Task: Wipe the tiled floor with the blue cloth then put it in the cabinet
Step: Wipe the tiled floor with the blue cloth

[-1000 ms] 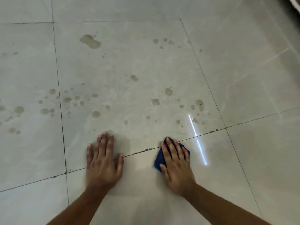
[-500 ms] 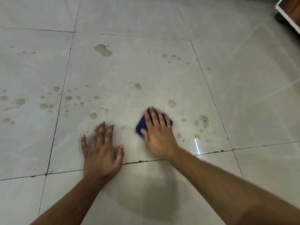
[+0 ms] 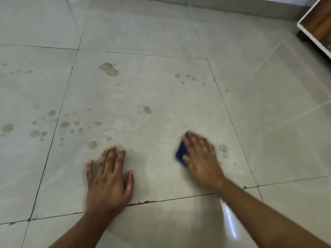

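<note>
The grey tiled floor [image 3: 161, 97] is dotted with several brownish wet spots, the biggest one [image 3: 109, 69] at the upper middle. My right hand [image 3: 201, 158] presses flat on the folded blue cloth [image 3: 180, 153]; only the cloth's left edge shows from under the fingers, and the hand is motion-blurred. My left hand [image 3: 109, 178] lies flat on the same tile with fingers spread, holding nothing. A corner of the wooden cabinet [image 3: 317, 24] with a white edge shows at the top right.
A wall base [image 3: 232, 8] runs along the top edge. Dark grout lines [image 3: 170, 198] cross the floor. A bright light reflection [image 3: 230, 221] lies beside my right forearm. More spots [image 3: 35, 133] spread over the tile to the left.
My right hand has slid the cloth from the middle of the tile to the right; several spots there are gone. The view has tilted up, showing the cabinet. My left hand stays planted.
</note>
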